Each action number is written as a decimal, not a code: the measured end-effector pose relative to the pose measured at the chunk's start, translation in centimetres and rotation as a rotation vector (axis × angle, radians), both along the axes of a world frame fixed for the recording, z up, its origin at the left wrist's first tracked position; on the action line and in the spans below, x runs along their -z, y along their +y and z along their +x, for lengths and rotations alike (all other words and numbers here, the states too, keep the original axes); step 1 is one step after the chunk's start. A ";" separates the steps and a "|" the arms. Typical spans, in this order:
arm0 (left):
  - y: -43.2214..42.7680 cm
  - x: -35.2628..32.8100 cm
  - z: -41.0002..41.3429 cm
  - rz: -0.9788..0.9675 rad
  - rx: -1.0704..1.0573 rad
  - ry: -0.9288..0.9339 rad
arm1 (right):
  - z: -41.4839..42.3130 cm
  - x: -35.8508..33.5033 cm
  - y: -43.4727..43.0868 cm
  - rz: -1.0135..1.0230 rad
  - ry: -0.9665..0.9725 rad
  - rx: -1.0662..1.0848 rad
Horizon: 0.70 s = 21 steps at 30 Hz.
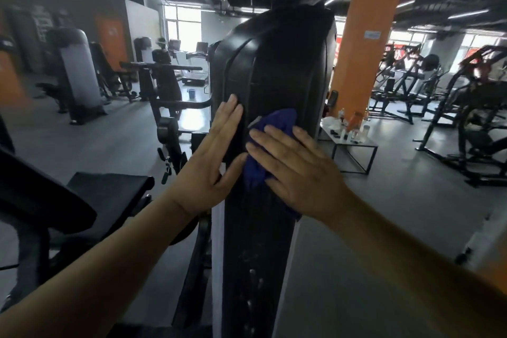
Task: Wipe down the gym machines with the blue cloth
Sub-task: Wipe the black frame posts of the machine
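Note:
A tall black machine housing rises straight ahead, its shroud glossy with raised ribs. My right hand lies flat with straight fingers on the bunched blue cloth, pressing it against the housing's front face. The cloth shows above and to the left of my fingers. My left hand rests open against the housing's left edge, fingers straight and pointing up, thumb near the cloth. Dusty streaks mark the lower part of the housing.
A black padded seat sits at lower left. A low table with bottles stands right of the machine, before an orange pillar. More machines fill the left and right of the room. Grey floor lies between.

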<state>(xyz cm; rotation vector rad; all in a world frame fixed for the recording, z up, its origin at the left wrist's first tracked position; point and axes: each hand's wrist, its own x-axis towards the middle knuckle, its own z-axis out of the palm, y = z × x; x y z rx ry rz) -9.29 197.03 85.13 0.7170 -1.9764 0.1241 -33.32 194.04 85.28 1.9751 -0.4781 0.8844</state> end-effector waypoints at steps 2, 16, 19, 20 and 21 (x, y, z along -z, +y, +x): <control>-0.3 0.3 -0.4 -0.020 0.003 0.023 | 0.8 0.3 0.1 0.038 -0.089 -0.031; -1.1 9.8 -0.4 -0.207 -0.028 0.022 | 0.9 9.9 0.2 0.023 -0.070 -0.065; -1.1 12.9 -0.9 -0.216 -0.042 0.041 | 0.8 14.4 0.5 -0.015 0.012 -0.050; -1.1 13.4 -1.0 -0.216 -0.040 0.052 | 0.8 13.6 0.5 -0.039 0.001 -0.040; -1.1 13.7 -1.0 -0.220 -0.035 0.064 | 0.8 12.3 0.3 -0.046 -0.040 -0.022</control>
